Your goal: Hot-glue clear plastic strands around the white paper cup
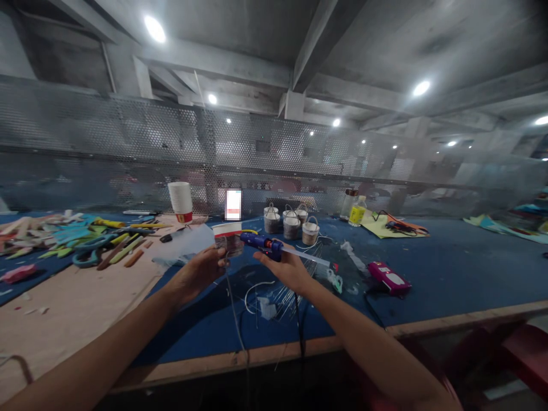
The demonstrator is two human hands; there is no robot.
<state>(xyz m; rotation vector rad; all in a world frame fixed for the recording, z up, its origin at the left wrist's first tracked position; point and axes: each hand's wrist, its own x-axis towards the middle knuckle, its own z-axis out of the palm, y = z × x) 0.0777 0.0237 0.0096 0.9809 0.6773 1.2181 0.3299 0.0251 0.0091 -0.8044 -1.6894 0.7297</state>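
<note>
My left hand (199,268) is closed around a paper cup (228,229) with a white and red rim. The cup's lower part looks wrapped in greyish cord, and a loose strand of cord (234,314) hangs from it over the table edge. In my right hand (293,273) is a blue glue gun (262,243), a long clear glue stick (308,257) jutting from its back. Its nozzle end points left, close against the cup's side; whether it touches, I cannot tell. Beyond my hands stand several small cord-wrapped buckets (291,227) with looped handles.
Left lie scissors (88,254) and assorted sticks, near a stack of paper cups (180,201). Thin wires (295,297) are spread under my right hand. A magenta box (389,278), a yellow-labelled bottle (357,212) and yellow paper (385,225) are at right. Perforated screen (274,148) behind.
</note>
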